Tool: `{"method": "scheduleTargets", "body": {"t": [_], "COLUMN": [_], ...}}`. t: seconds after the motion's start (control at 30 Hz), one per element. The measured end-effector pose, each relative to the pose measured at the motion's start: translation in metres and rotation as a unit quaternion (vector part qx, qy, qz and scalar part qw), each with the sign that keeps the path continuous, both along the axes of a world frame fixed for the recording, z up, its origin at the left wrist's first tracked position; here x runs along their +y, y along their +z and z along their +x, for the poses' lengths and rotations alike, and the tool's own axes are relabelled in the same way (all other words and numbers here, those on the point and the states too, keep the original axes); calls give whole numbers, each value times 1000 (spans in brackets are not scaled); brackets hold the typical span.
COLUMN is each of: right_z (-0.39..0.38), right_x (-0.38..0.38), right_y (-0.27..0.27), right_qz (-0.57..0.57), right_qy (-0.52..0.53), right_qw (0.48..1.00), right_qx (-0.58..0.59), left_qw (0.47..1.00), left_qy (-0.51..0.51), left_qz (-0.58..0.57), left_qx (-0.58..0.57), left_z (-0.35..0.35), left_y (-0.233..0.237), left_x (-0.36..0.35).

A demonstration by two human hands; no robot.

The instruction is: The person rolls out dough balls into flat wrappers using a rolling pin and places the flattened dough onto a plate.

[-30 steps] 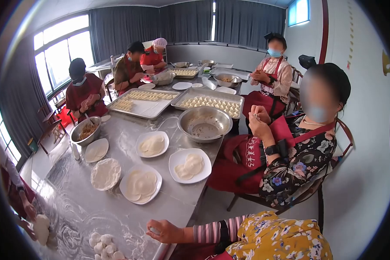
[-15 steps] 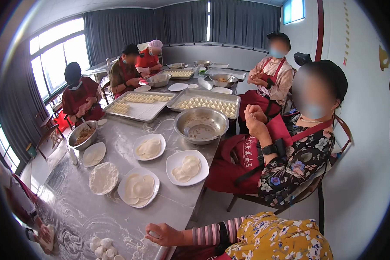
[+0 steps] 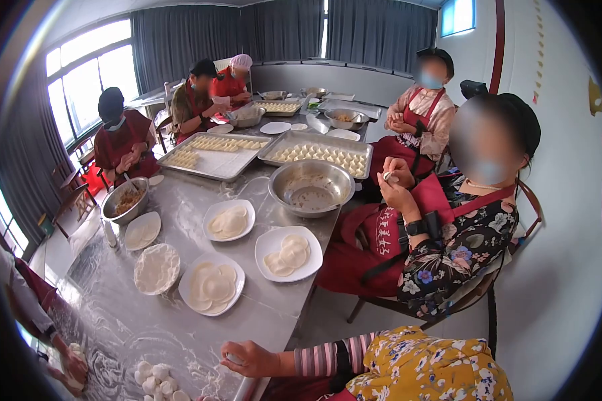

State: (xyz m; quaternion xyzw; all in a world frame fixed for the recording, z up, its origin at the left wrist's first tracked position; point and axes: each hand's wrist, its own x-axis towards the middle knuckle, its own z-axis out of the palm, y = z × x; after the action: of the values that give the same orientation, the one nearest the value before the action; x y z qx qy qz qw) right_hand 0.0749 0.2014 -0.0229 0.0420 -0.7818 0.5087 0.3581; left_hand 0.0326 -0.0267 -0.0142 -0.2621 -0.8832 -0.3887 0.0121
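This is a communal kitchen workroom, set up for making dumplings by hand. A long floured steel table [image 3: 267, 304] runs toward 12 o'clock. It carries trays [image 3: 231, 166] of dumplings, metal bowls [image 3: 334, 184] and plates [image 3: 311, 267] of wrappers, with dough lumps [image 3: 155, 379] at 7 o'clock. Aproned, masked workers [image 3: 117, 144] sit around it.

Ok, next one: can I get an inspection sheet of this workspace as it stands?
Surface: long steel table, dusted with flour.
Job's things: small dough piece pinched in the right hand; dough lumps heaped beside it.
Clutter: round wrappers on white plates; large steel bowl; smaller bowl of filling; dumplings in rows on trays.
Hands: right hand closed on the dough piece at the table edge; left hand not in view.
Cables: nothing seen.
Surroundings: seated people in red aprons folding dumplings; another person's hand on dough at far left; windows and grey curtains.
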Motion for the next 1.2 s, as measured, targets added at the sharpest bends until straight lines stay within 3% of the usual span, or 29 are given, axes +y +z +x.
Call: {"method": "scheduleTargets", "body": {"t": [0.13,0.2,0.27,0.3,0.33,0.4,0.47,0.7,1.2], "right_z": [2,1,-4,-8,-3,10,29,64,69], "right_x": [3,19,46,68,89,133,172,228,248], "right_y": [3,8,10,1,19,58,74,74,89], "right_qz": [-3,9,-144,-273,-322,-559,-631,-627,-636], "right_qy": [1,114,208,244,189,62,13,-59,-55], "right_qw": [1000,991,961,930,926,810,740,716,708], "right_qx": [-15,-70,-113,-20,49,164,233,302,303], "left_qw": [999,1000,1000,1000,1000,1000,999,1000,999], "left_qy": [-7,-2,6,3,-1,-14,-26,-7,-11], "left_qz": [-11,-12,-15,-15,-13,-19,-24,-25,-48], "left_qx": [31,17,2,10,17,19,23,4,-3], "left_z": [2,3,3,3,4,0,-1,8,14], "left_y": [-1,4,7,7,6,-3,-5,18,35], "left_x": [2,5,4,4,5,2,5,15,26]}}
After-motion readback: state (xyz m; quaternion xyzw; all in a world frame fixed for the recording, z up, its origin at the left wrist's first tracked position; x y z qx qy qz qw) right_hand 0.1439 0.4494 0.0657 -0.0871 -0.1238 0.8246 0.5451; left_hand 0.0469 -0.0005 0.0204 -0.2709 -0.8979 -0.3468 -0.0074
